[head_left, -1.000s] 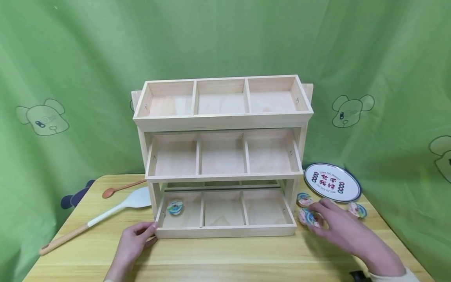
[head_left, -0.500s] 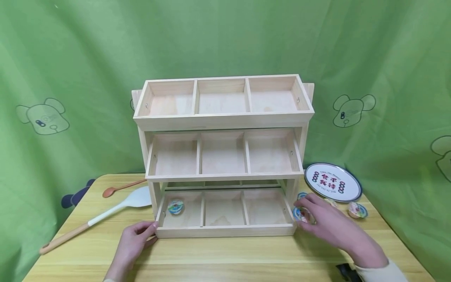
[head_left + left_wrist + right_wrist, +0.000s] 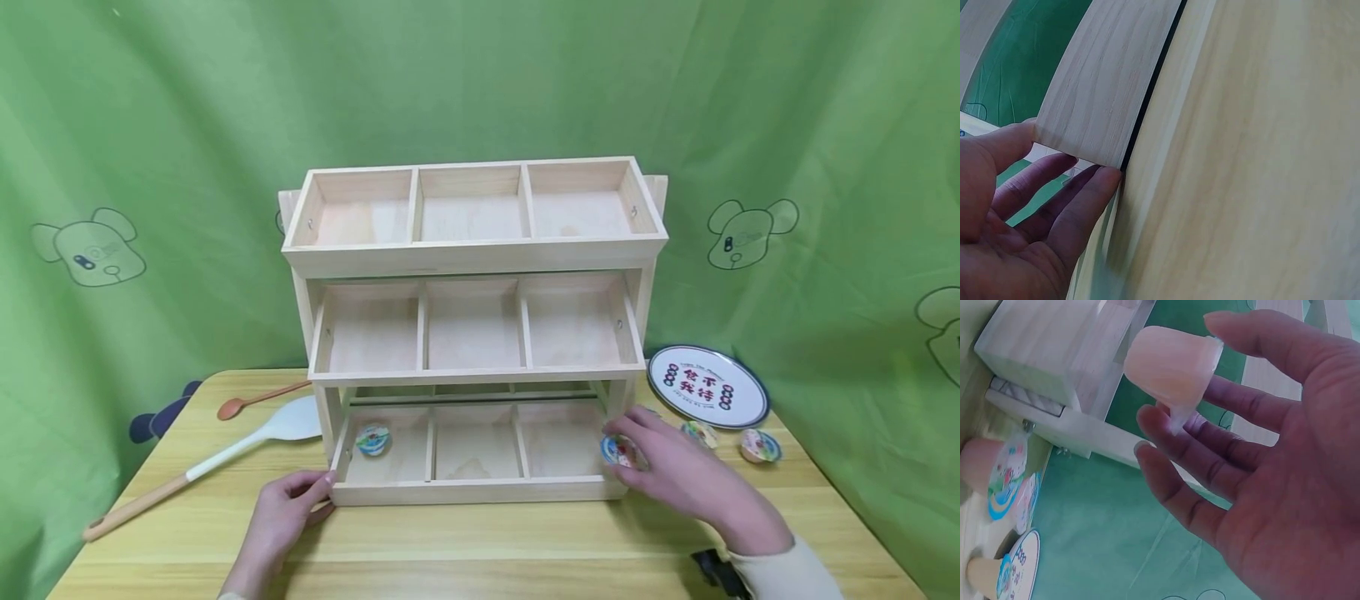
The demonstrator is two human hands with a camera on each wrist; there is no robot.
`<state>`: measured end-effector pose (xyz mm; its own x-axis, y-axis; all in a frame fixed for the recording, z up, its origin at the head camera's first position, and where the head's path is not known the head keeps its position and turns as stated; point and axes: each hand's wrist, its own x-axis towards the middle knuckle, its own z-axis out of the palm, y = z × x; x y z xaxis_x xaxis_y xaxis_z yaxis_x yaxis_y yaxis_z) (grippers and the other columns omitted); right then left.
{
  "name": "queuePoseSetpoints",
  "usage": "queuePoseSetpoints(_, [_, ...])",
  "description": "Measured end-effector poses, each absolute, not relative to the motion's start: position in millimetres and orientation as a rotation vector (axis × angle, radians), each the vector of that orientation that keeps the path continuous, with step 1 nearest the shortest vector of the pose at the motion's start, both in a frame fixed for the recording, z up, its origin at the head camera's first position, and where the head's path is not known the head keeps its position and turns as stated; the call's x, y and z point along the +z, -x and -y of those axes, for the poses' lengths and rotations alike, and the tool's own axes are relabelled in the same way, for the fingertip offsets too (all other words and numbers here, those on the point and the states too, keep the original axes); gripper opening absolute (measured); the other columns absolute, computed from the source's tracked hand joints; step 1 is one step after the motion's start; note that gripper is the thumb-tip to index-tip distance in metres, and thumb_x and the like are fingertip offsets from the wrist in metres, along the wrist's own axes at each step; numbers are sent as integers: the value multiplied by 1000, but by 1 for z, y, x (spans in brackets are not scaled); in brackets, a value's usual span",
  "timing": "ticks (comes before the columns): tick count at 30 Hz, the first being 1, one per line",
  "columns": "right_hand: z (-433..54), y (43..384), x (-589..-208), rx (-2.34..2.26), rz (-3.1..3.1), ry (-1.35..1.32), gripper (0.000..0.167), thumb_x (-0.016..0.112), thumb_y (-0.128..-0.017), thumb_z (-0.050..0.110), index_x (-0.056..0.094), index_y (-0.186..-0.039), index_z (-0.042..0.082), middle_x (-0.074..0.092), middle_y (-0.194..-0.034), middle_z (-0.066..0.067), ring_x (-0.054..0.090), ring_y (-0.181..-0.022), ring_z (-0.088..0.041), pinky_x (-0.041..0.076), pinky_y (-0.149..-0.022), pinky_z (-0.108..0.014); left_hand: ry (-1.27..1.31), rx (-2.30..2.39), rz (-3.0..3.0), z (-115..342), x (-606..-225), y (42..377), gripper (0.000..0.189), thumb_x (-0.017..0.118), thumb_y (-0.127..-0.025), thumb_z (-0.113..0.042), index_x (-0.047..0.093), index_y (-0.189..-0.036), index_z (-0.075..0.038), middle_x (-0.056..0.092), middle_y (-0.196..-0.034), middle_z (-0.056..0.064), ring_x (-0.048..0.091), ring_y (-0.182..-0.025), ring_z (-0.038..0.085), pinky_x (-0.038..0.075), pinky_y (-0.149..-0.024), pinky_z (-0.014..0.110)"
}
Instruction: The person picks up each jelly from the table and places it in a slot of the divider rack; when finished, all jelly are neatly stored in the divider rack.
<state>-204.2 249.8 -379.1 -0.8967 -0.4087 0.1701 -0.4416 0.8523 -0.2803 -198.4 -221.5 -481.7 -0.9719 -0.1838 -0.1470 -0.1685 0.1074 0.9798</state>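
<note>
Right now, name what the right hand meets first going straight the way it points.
Likely the bottom tray, at its right end, held cup leading; depth is unclear: the right hand might pass above.

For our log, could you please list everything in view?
Wooden table: 1, yellowish, foreground
Tiered wooden rack: 1, pale, on table
Round blue-rimmed plate: 1, white, right rear
Small plastic cups: 5, multicoloured lids, one bottom-left compartment, one held, three near plate
Long spatula: 1, white and brown, left of rack
Slim spoon: 1, reddish, behind spatula
Rounded object: count unclear, dark purple, left edge
Patterned fabric curtain: 1, green, behind
Small item: 1, black, right wrist
Sleeves: 2, cream, wrists
Left hand: 1, bare, gripping rack's bottom tray
Right hand: 1, bare, pinching one cup
</note>
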Motion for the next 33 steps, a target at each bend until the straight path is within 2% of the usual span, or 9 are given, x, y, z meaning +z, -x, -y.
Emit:
queuePoseSetpoints(4, [-246,206,-380,501,2922,-692,45,79,-83,27,64,-120,8,56,-106,0,56,-85,-12,56,-70,-29,-389,-2050,2333,221,-481,198,29,65,-95,-8,63,-113,15,60,-114,23,63,-97,23,60,-84,32])
queuePoseSetpoints(11, [-241,208,-382,582,2895,-770,41,76,-87,25,65,-123,8,54,-107,1,53,-82,-8,51,-59,-18,-376,-2054,2333,221,-481,198,30,66,-95,-9,63,-113,15,59,-114,24,63,-98,25,60,-84,32])
queuePoseSetpoints(19, [-234,213,-382,643,2915,-764,40,74,-88,33,65,-121,11,54,-107,3,53,-84,-8,54,-67,-23,-392,-2058,2324,221,-480,199,28,66,-95,-7,63,-112,14,60,-113,23,63,-95,23,60,-84,32])
queuePoseSetpoints(24, [-226,217,-381,638,2924,-779,41,75,-87,28,65,-123,13,57,-112,3,55,-88,-9,55,-74,-27,-399,-2060,2323,221,-480,199,28,66,-95,-7,63,-112,15,60,-111,22,64,-94,22,61,-84,32])
queuePoseSetpoints(33, [-213,225,-382,660,2899,-895,39,76,-85,21,66,-123,13,58,-115,-1,58,-90,-12,57,-78,-30,-398,-2064,2320,222,-483,201,28,67,-94,-7,63,-111,15,60,-110,22,64,-94,22,61,-83,32])
